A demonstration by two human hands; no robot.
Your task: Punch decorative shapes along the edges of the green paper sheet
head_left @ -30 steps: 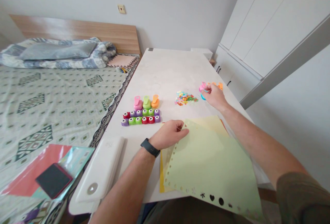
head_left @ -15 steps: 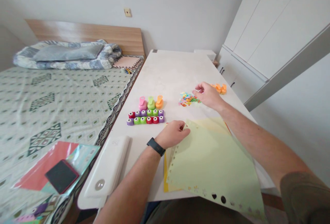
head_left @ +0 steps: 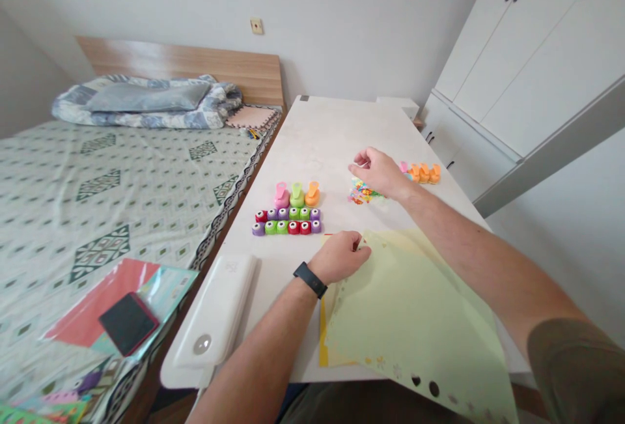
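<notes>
Two hands over white table. Left hand, black watch on wrist, fingers curled shut, pinching top corner of pale green sheet. Sheet lying flat at near edge of table, overhanging toward body, rows of punched holes along left and bottom margins; yellow sheet peeking out underneath at left. Right hand raised just over pile of colourful cut-outs, fingers loosely curled, thumb and forefinger close together; cannot tell whether anything is held. Small orange punches in a row just right of that hand. Three bigger punches, pink, green, orange, mid-table left of pile, with two rows of small punches in red, purple, green just in front. White flat device at near left corner of table. Bed alongside on left, red paper and dark pad lying on it. White cupboards at right.
</notes>
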